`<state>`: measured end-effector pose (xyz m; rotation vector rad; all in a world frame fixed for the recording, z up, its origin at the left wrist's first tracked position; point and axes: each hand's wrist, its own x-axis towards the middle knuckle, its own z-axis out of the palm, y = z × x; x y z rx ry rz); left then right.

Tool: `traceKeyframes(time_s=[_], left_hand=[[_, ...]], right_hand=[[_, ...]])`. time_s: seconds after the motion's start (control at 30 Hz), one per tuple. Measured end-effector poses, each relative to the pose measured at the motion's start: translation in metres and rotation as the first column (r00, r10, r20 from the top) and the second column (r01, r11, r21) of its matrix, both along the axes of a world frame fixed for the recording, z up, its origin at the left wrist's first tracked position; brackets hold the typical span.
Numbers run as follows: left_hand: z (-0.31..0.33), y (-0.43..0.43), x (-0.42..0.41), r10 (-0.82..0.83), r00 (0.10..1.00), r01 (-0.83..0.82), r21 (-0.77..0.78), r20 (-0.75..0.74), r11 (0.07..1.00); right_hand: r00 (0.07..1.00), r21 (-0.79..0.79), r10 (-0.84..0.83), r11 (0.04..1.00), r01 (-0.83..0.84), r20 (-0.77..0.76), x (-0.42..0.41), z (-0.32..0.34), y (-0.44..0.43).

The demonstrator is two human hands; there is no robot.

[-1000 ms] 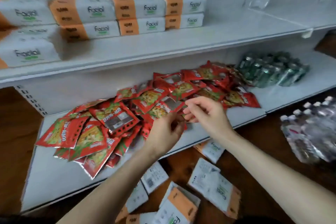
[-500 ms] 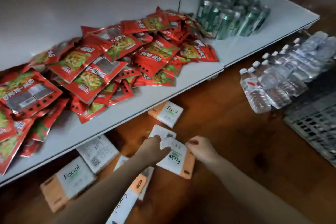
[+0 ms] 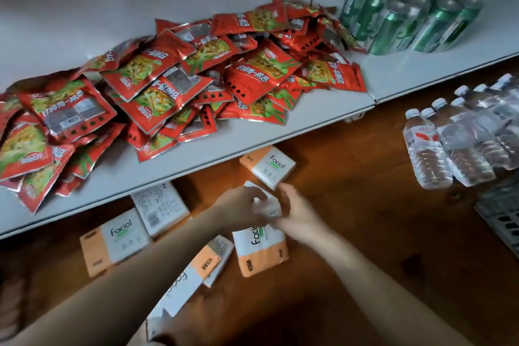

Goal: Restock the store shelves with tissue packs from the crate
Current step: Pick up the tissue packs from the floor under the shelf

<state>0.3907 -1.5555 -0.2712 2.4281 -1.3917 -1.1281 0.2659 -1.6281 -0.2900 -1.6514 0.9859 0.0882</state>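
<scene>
Because both hands meet low over the brown wooden floor [image 3: 365, 205], the small white soft tissue pack [image 3: 266, 201] sits right between them. The left hand [image 3: 238, 209] curls over one side of it and the right hand [image 3: 297, 215] pinches the other side. Both seem to hold it, though blur hides the fingers. Neither hand is nearer, because each one touches it. Its long way seems to point away from the hands, toward the white metal shelf [image 3: 252, 140], but the blur makes that hard to tell. The shelf edge is just past the hands and higher up, so I think the pack must go up and forward.

Now the counting. I see two hands and one held pack. About six more white and orange tissue packs [image 3: 115, 241] lie loose on the floor, some under the arms. One grey plastic crate [image 3: 500, 219] sits far out past the right hand. The red shiny snack bags [image 3: 157, 87] are too many to count.
</scene>
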Motion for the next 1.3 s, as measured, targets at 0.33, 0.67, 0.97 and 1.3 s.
traceKeyframes(time_s=[0.33,0.67,0.97,1.3], left_hand=[[0.122,0.116,0.071,0.59,0.789,-0.602,-0.402,-0.171,0.69],[0.212,0.18,0.1,0.665,0.546,-0.831,-0.435,-0.51,0.348],[0.275,0.23,0.151,0.679,0.57,-0.487,-0.856,-0.463,-0.175],[0.322,0.275,0.236,0.769,0.634,-0.184,-0.949,0.084,0.255]], right_hand=[[0.834,-0.092,0.397,0.915,-0.394,0.383,0.109,0.099,0.038],[0.743,0.261,-0.013,0.94,-0.218,0.669,0.162,0.194,0.077],[0.571,-0.048,0.044,0.999,-0.007,0.82,0.214,0.263,0.133],[0.572,0.084,-0.067,0.996,-0.004,0.818,0.3,0.317,0.179]])
